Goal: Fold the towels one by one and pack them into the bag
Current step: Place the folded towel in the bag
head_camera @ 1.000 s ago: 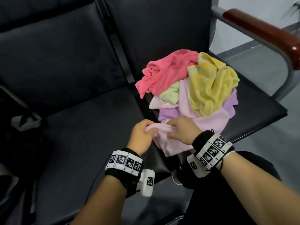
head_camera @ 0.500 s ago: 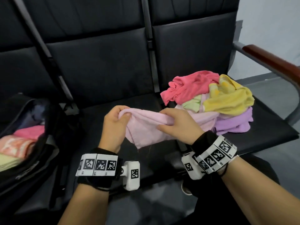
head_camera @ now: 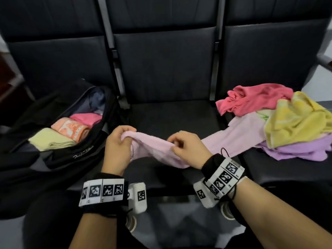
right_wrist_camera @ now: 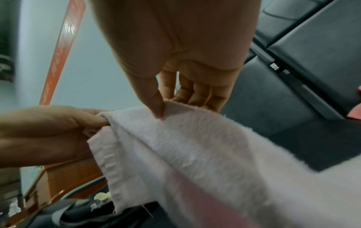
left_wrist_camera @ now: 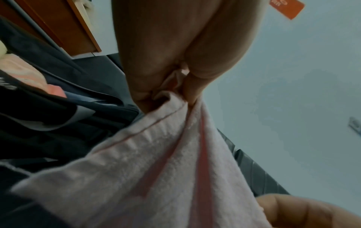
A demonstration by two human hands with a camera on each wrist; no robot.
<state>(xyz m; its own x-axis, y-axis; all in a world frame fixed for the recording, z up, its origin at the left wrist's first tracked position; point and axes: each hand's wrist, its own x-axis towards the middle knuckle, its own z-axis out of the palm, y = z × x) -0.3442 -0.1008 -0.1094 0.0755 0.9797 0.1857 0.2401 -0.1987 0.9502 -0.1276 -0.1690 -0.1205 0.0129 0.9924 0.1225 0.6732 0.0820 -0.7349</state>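
A pale pink towel (head_camera: 233,139) stretches from the pile on the right seat across the middle seat. My left hand (head_camera: 119,144) grips its free end, seen close in the left wrist view as the pale pink towel (left_wrist_camera: 156,162) bunched between thumb and fingers. My right hand (head_camera: 186,150) pinches the towel's edge a short way along; in the right wrist view the thumb and fingers pinch the pale pink towel (right_wrist_camera: 195,146). The black bag (head_camera: 59,155) lies open on the left seat, holding three folded towels (head_camera: 71,130): light green, orange and pink.
The pile on the right seat holds a coral towel (head_camera: 255,99), a yellow towel (head_camera: 296,123) and a purple towel (head_camera: 301,150). The black seats (head_camera: 170,114) run in a row with upright backs. An armrest (head_camera: 325,63) shows at the far right.
Both hands have pulled the pale pink towel leftward out of the pile and over the middle seat. My head has turned left, bringing the open bag fully into view.
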